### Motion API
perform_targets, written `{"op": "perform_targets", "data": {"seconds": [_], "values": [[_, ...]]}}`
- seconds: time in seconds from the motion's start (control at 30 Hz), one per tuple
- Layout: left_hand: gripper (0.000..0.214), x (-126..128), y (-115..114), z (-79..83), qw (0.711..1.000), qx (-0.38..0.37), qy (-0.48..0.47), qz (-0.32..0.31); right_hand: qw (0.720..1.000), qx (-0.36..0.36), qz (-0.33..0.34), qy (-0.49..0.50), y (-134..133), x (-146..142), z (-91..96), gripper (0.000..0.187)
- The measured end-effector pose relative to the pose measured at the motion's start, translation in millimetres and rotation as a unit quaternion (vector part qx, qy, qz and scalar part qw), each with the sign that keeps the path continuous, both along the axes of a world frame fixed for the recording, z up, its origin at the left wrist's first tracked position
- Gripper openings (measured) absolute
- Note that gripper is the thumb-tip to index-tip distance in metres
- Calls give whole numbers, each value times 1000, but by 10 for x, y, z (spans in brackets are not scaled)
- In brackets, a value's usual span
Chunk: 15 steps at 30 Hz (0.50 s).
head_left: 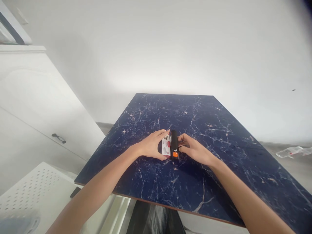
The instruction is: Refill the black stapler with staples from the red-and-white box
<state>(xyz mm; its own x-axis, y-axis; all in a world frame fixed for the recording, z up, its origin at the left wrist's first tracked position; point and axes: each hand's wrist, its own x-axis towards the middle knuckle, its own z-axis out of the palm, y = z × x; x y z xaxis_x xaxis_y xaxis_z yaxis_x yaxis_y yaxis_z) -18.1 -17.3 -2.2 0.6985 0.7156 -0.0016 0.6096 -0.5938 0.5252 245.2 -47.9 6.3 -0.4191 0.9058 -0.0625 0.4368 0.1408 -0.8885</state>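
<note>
My left hand (153, 144) spans a small white and red box (165, 148), its fingers at the far end and its thumb at the near end. Against the box's right side lies a black stapler (174, 143) with an orange part at its near end. My right hand (191, 149) is at the stapler's right side, fingers curled and closed toward the thumb. What sits between those fingertips, if anything, is too small to make out. Both items rest on the blue marble-patterned table (175, 113).
A white cabinet (39, 97) with a dark handle (58, 138) stands to the left. Below it is a white perforated panel (31, 188). Clear plastic packaging (293, 151) lies beyond the table's right edge. A pale wall (170, 48) rises behind the table.
</note>
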Motion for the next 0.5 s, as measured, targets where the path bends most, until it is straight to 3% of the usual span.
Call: {"op": "perform_targets", "data": {"seconds": [0.2, 0.33, 0.43, 0.5], "values": [[127, 16, -22, 42, 1000, -9, 9, 3, 1000, -12, 4, -6, -75, -24, 97, 27], [127, 124, -14, 9, 1000, 23, -5, 7, 995, 15, -73, -64, -111, -52, 117, 37], [126, 411, 136, -41, 999, 48, -5, 3, 978, 77, -145, -132, -55, 34, 132, 38], [127, 777, 311, -75, 998, 61, -7, -9, 952, 114, -202, -199, 24, 204, 146, 40]]}}
